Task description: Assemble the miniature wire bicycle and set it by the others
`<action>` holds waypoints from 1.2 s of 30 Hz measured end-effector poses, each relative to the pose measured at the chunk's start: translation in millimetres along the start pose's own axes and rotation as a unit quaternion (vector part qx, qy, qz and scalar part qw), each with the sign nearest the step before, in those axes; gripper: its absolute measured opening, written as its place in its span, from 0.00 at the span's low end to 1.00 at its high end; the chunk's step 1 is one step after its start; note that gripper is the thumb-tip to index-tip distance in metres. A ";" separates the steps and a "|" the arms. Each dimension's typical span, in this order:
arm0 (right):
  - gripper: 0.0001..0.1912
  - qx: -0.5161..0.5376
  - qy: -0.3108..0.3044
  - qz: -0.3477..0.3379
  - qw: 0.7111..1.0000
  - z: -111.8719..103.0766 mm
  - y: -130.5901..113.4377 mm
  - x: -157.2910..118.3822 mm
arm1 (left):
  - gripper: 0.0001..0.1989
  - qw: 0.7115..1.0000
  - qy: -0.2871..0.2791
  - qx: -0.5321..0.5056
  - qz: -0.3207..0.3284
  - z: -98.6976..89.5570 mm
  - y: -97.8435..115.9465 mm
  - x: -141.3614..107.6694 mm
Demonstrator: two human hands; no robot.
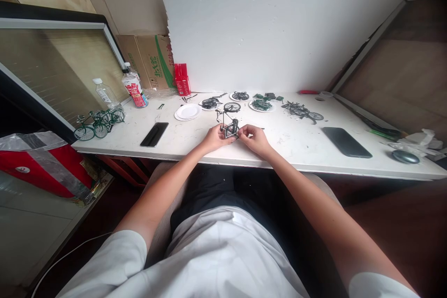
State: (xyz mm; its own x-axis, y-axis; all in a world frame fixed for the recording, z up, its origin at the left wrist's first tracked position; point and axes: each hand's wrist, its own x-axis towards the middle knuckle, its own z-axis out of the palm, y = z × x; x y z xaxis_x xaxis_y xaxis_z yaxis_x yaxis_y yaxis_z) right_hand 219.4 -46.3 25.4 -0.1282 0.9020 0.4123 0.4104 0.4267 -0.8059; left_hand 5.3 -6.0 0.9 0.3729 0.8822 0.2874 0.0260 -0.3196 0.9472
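Observation:
Near the table's front edge my left hand point(215, 139) is closed around a black model bicycle frame point(229, 129), which has a dark seat and thin handlebars on it. Close by on the right, my right hand point(254, 138) pinches at the frame's right end. Whatever sits between its fingertips is too small to make out. Just behind the frame is a black spoked wheel point(232, 107); whether it is joined to the frame I cannot tell.
Paper plates with black parts point(211, 103) and green parts point(261, 103) stand behind, beside white plates point(188, 111). Loose black pieces point(303, 111) lie right. Phones point(154, 134) point(345, 142) flank my hands. Green model bicycles point(99, 123) and bottles point(134, 87) are left; a mouse point(405, 156) is right.

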 end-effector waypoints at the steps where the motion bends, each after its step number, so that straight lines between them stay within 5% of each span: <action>1: 0.09 0.004 0.003 0.000 1.000 -0.3 -1.2 -0.2 | 0.30 1.000 0.001 -0.015 -0.007 0.2 0.3 0.2; 10: 0.13 -0.011 -0.038 -0.052 0.998 -3.3 -1.6 0.4 | 0.34 0.995 0.008 -0.091 -0.050 -0.5 1.3 1.1; 22: 0.17 -0.033 0.011 -0.052 0.998 0.8 -2.4 -1.3 | 0.33 0.994 0.021 -0.100 -0.026 -1.4 3.7 1.3; 36: 0.19 -0.040 0.019 -0.092 0.995 -1.6 3.9 -0.6 | 0.26 0.999 0.038 0.004 0.026 0.0 5.6 -2.3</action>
State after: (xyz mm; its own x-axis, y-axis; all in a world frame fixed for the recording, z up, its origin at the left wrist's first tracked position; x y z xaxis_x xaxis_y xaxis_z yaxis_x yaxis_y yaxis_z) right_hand 222.5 -45.3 22.7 -0.1735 0.8052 0.5671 0.4543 0.5763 -0.6793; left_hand 4.6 -9.8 5.5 0.3030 0.8876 0.3470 0.0160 -0.3689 0.9293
